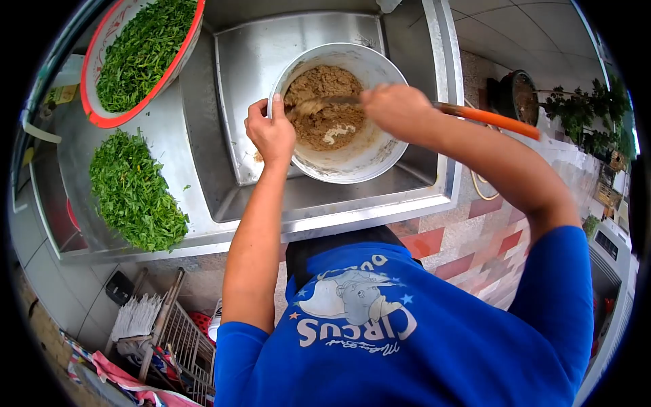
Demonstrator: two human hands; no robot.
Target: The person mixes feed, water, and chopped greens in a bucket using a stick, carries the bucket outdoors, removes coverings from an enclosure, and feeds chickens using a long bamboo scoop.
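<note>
A large pale pot [385,152] sits in the steel sink, holding a crumbly brown mixture [325,81] with a whitish patch near its lower side. My left hand [271,130] is closed over the pot's left rim, its thumb along the edge. In my right hand [395,108] is a long orange-handled spatula [491,121], gripped around its metal shaft. The handle sticks out to the right under my forearm. The spatula's far end is down in the mixture, smeared and blurred, so its shape cannot be made out.
Left of the sink basin [247,47], a red-rimmed bowl [91,112] holds chopped greens [146,54]. Below it, a pile of chopped greens [135,193] lies on the steel drainboard [196,203]. A wooden rack [163,325] stands at lower left, a dark round pan [519,98] at right.
</note>
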